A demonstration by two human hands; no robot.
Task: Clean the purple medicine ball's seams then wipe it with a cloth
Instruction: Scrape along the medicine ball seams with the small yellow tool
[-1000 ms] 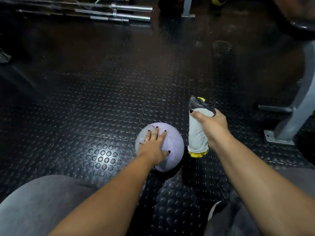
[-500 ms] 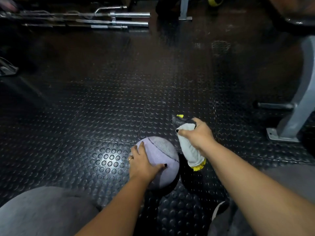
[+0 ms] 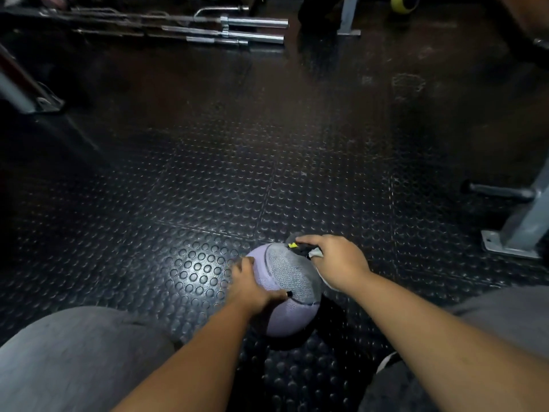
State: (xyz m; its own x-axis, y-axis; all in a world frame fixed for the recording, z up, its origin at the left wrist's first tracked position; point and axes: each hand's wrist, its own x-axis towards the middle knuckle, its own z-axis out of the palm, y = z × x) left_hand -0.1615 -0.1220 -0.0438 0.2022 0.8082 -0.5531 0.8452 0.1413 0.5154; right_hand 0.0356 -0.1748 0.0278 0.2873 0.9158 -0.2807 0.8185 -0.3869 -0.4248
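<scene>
Right hand (image 3: 337,261) holds spray bottle (image 3: 303,248) pointing left over ball (image 3: 292,315).

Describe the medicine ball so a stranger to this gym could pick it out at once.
On the black studded floor, look low and centre, ahead of the person's knees. The purple medicine ball sits between the left hand gripping its side and the right hand holding a grey-and-yellow item at its top. Nothing else is pale purple.

1. Open studded floor (image 3: 214,173) fills the middle of the frame, above the ball (image 3: 282,278).
2. Barbells (image 3: 237,32) lie along the upper left.
3. A grey machine foot (image 3: 511,242) blocks the right edge.
4. My knees (image 3: 74,361) close in the lower corners.
</scene>
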